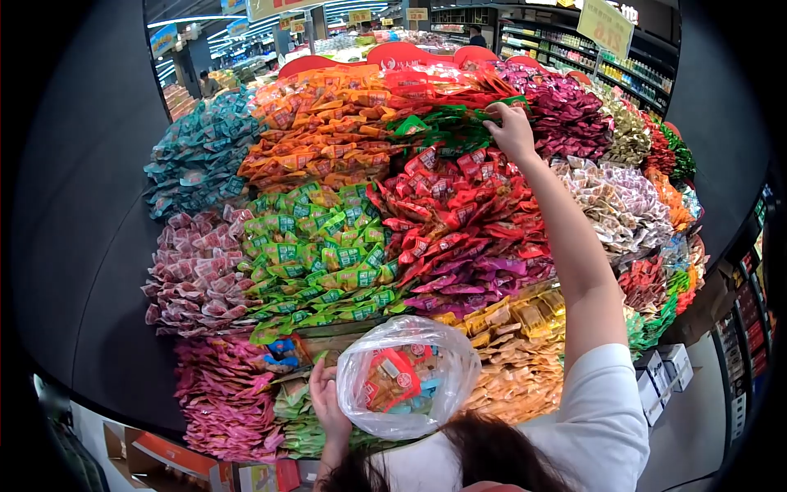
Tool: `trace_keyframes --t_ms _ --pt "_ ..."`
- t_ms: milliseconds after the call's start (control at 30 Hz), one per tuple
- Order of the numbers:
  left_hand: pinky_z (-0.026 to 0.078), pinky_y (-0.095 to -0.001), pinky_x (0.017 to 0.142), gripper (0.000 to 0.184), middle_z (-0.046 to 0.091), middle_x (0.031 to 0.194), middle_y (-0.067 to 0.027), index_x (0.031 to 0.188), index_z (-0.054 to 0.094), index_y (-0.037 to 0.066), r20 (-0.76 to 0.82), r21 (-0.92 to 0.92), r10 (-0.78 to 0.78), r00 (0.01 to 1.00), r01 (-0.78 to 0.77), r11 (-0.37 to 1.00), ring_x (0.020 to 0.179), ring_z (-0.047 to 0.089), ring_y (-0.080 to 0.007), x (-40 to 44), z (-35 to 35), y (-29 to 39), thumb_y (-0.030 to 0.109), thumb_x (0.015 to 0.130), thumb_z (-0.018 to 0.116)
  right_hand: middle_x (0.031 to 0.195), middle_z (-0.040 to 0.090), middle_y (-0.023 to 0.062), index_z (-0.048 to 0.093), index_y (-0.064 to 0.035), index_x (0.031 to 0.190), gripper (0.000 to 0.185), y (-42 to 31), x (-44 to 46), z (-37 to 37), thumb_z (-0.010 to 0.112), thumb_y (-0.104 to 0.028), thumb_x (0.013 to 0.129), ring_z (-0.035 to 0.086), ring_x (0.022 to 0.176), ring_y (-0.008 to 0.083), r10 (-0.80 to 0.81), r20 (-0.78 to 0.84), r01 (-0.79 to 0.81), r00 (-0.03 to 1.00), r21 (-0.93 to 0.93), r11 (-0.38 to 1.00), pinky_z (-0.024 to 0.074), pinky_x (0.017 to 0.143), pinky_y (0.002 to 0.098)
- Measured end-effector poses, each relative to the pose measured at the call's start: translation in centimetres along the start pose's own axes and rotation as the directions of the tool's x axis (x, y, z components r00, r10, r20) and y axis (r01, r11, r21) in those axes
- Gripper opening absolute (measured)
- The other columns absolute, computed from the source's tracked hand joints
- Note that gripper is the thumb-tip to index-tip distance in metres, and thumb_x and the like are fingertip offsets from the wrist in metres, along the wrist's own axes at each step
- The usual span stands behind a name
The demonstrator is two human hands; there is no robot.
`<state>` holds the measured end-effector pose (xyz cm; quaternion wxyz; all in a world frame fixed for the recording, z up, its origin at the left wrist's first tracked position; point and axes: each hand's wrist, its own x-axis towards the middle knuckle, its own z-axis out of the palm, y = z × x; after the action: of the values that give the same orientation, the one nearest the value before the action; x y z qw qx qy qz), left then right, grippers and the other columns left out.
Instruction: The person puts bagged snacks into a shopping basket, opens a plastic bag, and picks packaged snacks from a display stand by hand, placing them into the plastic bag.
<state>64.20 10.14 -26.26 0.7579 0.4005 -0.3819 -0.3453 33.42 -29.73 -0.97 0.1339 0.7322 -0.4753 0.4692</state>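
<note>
A red packet point(392, 379) partly hides others point(425, 396) in the bag point(457, 361); one sign point(277, 7) is cropped.

Bright — warped edges, black corners

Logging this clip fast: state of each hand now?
Left hand: holding the plastic bag.
Right hand: at the green packets; grip cannot be told.

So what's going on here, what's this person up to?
They're at a big display of colorful wrapped packets. Their left hand holds an open clear plastic bag with a few packets, including a red one, already inside. Their right hand is stretched out to the dark green packets toward the back; I can't tell whether it has gripped one.
</note>
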Motion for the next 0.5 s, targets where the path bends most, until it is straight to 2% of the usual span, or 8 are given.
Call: trace_keyframes --t_ms 67,167,267,300,333,400,433,500 --pt "0.04 -0.0277 0.089 0.045 0.052 0.107 -0.0088 0.134 0.033 -0.002 -0.011 0.037 -0.012 1.0 0.012 0.999 0.097 0.05 -0.0139 -0.1 0.0 0.0 0.014 0.093 0.043 0.09 0.063 0.006 0.065 -0.0113 0.093 0.018 -0.1 -0.5 0.7 0.067 -0.015 0.076 0.054 0.095 0.0254 0.004 0.002 -0.004 1.0 -0.03 1.0 0.0475 0.079 0.0371" --pt "0.04 -0.0276 0.089 0.045 0.052 0.107 -0.0087 0.133 0.033 -0.002 -0.027 0.076 -0.012 1.0 0.014 0.997 0.097 0.05 -0.0143 -0.3 -0.2 -0.3 0.013 0.092 0.043 0.084 0.056 0.0046 0.068 -0.0114 0.077 0.005 0.3 -1.2 2.2 0.065 -0.014 0.075 0.051 0.089 0.0266 -0.16 -0.09 0.14 0.983 -0.19 0.972 0.047 0.076 0.037" --pt "0.04 -0.0278 0.089 0.044 0.052 0.108 -0.0087 0.133 0.034 -0.001 -0.019 0.073 -0.001 1.0 0.002 0.997 0.098 0.05 -0.0147 -0.4 -0.4 -0.6 0.012 0.092 0.044 0.086 0.054 0.0032 0.069 -0.0127 0.078 0.005 0.9 -1.9 2.3 0.065 -0.014 0.074 0.05 0.089 0.0264 -0.291 -0.167 0.243 0.942 -0.259 0.935 0.0454 0.077 0.036" --pt "0.04 -0.028 0.09 0.044 0.052 0.109 -0.0087 0.133 0.034 -0.001 -0.011 0.067 0.005 1.0 -0.005 0.998 0.098 0.051 -0.015 -0.5 -0.4 -0.7 0.011 0.092 0.045 0.097 0.054 0.0026 0.069 -0.0133 0.077 0.005 1.0 -2.2 2.2 0.065 -0.015 0.074 0.049 0.094 0.0263 -0.27 -0.164 0.223 0.949 -0.255 0.941 0.0436 0.08 0.0357" --pt "0.04 -0.028 0.09 0.044 0.052 0.109 -0.0087 0.133 0.034 -0.001 -0.012 0.068 0.004 1.0 -0.003 0.998 0.098 0.051 -0.015 -0.6 -0.4 -0.7 0.011 0.092 0.045 0.097 0.054 0.0026 0.069 -0.0133 0.077 0.005 1.0 -2.2 2.1 0.065 -0.015 0.074 0.049 0.094 0.0263 -0.269 -0.161 0.224 0.949 -0.254 0.941 0.0436 0.08 0.0357" --pt "0.041 -0.0275 0.089 0.045 0.052 0.11 -0.0088 0.132 0.035 -0.001 -0.031 0.057 -0.014 0.999 0.016 0.998 0.1 0.051 -0.015 -0.7 -0.4 -0.8 0.009 0.09 0.048 0.109 0.054 0.0027 0.068 -0.0127 0.076 0.004 1.2 -2.0 1.7 0.066 -0.015 0.073 0.047 0.102 0.0265 -0.319 -0.253 0.234 0.914 -0.314 0.92 0.0432 0.082 0.0372" --pt "0.041 -0.0275 0.089 0.045 0.052 0.11 -0.0088 0.132 0.035 -0.001 -0.033 0.059 -0.014 0.999 0.016 0.998 0.1 0.051 -0.015 -0.7 -0.3 -0.8 0.009 0.09 0.048 0.118 0.052 0.0021 0.068 -0.0124 0.077 0.005 1.3 -1.7 1.6 0.065 -0.015 0.073 0.046 0.107 0.0257 -0.284 -0.207 0.206 0.936 -0.33 0.921 0.0426 0.083 0.0369" --pt "0.043 -0.0263 0.088 0.046 0.051 0.111 -0.0087 0.131 0.037 -0.001 -0.044 0.049 -0.003 0.999 0.006 0.999 0.1 0.052 -0.0148 -0.7 0.0 -0.8 0.007 0.088 0.052 0.119 0.053 0.0031 0.067 -0.0098 0.08 0.007 1.4 -1.2 1.4 0.065 -0.013 0.074 0.046 0.107 0.0272 -0.305 -0.178 0.233 0.936 -0.338 0.912 0.0412 0.087 0.0371"
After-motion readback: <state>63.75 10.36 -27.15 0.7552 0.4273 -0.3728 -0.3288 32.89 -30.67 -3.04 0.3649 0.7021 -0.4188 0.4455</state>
